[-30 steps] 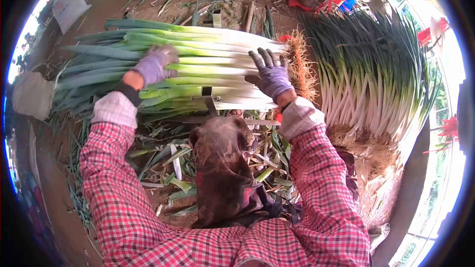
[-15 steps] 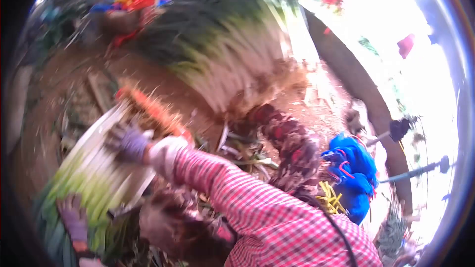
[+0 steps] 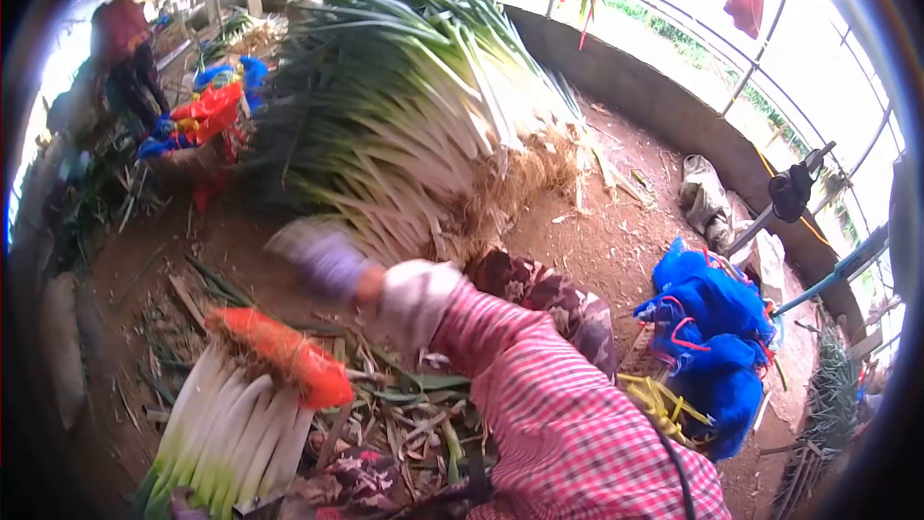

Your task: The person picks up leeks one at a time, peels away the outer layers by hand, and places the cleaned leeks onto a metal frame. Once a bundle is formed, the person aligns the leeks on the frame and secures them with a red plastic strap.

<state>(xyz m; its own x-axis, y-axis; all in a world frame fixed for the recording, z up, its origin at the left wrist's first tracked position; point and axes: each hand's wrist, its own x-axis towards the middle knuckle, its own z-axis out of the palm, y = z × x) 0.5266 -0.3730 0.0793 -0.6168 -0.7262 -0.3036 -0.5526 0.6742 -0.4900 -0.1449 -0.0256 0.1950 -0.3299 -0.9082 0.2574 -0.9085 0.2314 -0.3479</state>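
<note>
My right hand [image 3: 322, 258], in a purple-grey glove, is smeared by motion in front of the large pile of long green onions [image 3: 414, 135]; its fingers cannot be made out. Below it lies a bundle of green onions [image 3: 226, 414], white stalks up and green leaves toward the bottom edge. An orange-red wrapping [image 3: 279, 351] lies across the root end of this bundle. Only a bit of my left hand [image 3: 186, 504], gloved too, shows at the bottom edge, over the bundle's green part; its fingers are mostly hidden.
Blue net bags [image 3: 712, 327] and yellow ties [image 3: 664, 404] lie at my right. Leaf scraps [image 3: 414, 404] litter the soil around my camouflage-clad knees. A low wall [image 3: 664, 87] curves behind the pile. Another person [image 3: 125, 58] bends at the far left, near red and blue netting [image 3: 207, 111].
My right hand has left the roots of the bundle and moved up and right toward the pile. The view has tilted up, so my left hand now sits almost out of frame.
</note>
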